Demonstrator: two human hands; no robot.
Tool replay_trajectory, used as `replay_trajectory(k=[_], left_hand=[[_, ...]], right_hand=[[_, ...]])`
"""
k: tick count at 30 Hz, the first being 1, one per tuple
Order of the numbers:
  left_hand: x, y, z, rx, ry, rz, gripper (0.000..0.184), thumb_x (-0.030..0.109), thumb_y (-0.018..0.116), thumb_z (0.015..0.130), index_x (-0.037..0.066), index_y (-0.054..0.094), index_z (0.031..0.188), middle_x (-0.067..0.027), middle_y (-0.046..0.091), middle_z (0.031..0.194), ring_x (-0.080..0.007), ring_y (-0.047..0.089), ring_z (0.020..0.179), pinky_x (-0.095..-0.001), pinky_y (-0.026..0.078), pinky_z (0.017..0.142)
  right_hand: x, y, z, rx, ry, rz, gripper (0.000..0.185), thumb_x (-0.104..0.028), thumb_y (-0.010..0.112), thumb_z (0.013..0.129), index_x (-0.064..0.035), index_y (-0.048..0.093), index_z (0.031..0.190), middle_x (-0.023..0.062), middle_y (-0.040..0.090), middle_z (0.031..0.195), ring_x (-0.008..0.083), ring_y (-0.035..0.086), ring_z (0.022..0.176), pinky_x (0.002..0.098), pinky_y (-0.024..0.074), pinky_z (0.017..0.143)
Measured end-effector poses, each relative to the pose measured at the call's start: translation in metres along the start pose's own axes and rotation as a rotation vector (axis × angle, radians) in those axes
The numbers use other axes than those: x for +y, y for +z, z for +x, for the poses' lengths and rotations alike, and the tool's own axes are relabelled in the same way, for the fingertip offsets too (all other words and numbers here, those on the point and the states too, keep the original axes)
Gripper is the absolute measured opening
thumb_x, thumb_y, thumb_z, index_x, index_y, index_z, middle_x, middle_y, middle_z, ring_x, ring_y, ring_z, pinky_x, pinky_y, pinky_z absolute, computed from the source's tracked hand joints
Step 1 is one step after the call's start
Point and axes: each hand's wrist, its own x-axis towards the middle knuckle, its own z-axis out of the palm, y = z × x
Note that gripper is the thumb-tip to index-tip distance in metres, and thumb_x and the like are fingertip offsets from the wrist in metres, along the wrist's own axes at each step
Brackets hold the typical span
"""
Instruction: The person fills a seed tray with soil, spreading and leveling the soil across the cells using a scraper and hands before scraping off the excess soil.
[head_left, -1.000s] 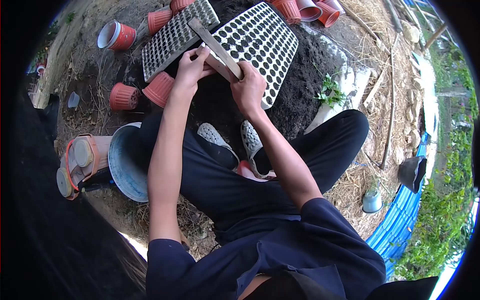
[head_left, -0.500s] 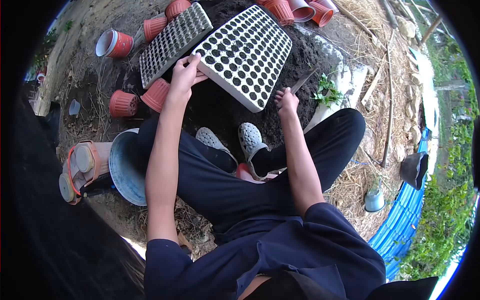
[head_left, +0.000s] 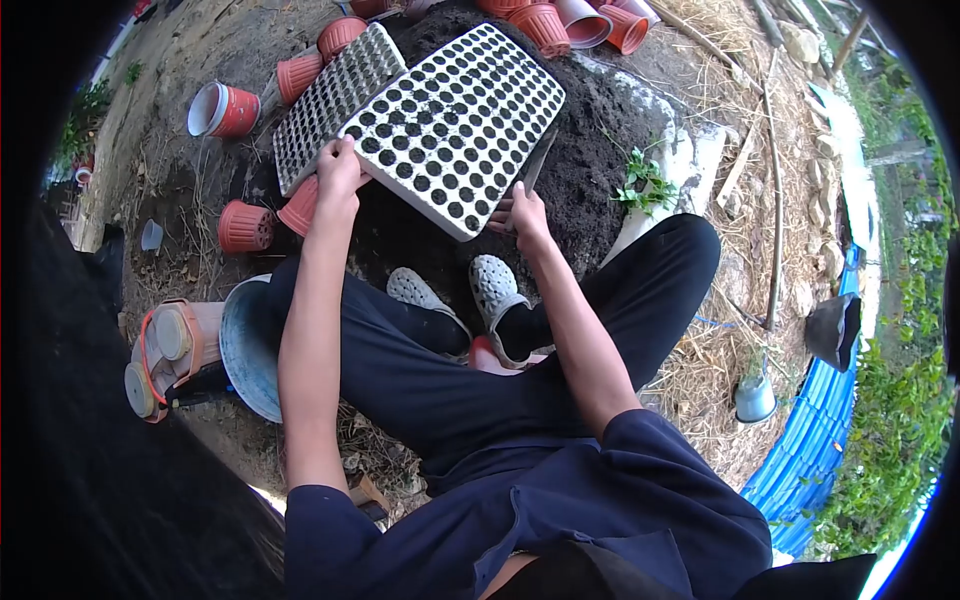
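A white foam seedling tray point(head_left: 455, 115), its round cells filled with dark soil, is held tilted above the soil. My left hand point(head_left: 340, 175) grips its near left corner, thumb on top. At the near right corner, my right hand point(head_left: 522, 215) is closed around a flat, narrow blade-like tool point(head_left: 541, 160). Its fingers reach the tray's side, and the tool lies along the tray's right edge; its handle is hidden in the hand. A second seedling tray point(head_left: 335, 100), greyer, leans behind on the left, partly covered by the first.
Dark loose soil point(head_left: 595, 140) is heaped right of the tray, beside a green leafy plant point(head_left: 645, 185). Terracotta-coloured pots point(head_left: 245, 227) lie to the left and at the back. A large bucket point(head_left: 250, 345) stands by my left knee. Straw point(head_left: 690, 370) covers ground at right.
My right hand has moved left with the blade-like tool, from over the soil to the tray's right side. The tray and my left hand have shifted slightly left and nearer.
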Motion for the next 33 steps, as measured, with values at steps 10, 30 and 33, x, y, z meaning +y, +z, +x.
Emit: replay_trajectory(k=[10, 30, 33], left_hand=[[0.015, -0.024, -0.003, 0.046, -0.049, -0.076, 0.041, 0.03, 0.055, 0.104, 0.008, 0.044, 0.136, -0.0108, 0.065, 0.119, -0.0228, 0.066, 0.104, -0.0472, 0.055, 0.088], [0.043, -0.02, -0.034, -0.033, -0.036, -0.12, 0.045, 0.032, 0.06, 0.102, 0.005, 0.043, 0.135, -0.0136, 0.064, 0.116, -0.0248, 0.069, 0.101, -0.0432, 0.055, 0.091], [0.043, -0.02, -0.034, -0.036, -0.037, -0.126, 0.042, 0.031, 0.059, 0.103, 0.005, 0.045, 0.133, -0.0138, 0.064, 0.117, -0.0247, 0.069, 0.101, -0.043, 0.055, 0.091]], right_hand=[[-0.059, 0.032, 0.037, 0.464, -0.974, -0.791, 0.015, -0.01, 0.061, 0.092, 0.0023, 0.057, 0.101, 0.0194, 0.055, 0.104, 0.0383, 0.059, 0.096, 0.0494, 0.0487, 0.084], [-0.123, 0.002, 0.163, 0.596, -0.839, -1.231, 0.018, -0.015, 0.063, 0.085, -0.005, 0.07, 0.098, 0.0159, 0.064, 0.103, 0.0361, 0.065, 0.098, 0.045, 0.0521, 0.088], [-0.134, 0.01, 0.146, 0.56, -0.913, -1.181, 0.016, -0.017, 0.065, 0.085, -0.0036, 0.068, 0.094, 0.0166, 0.063, 0.1, 0.0363, 0.066, 0.092, 0.0464, 0.0534, 0.082]])
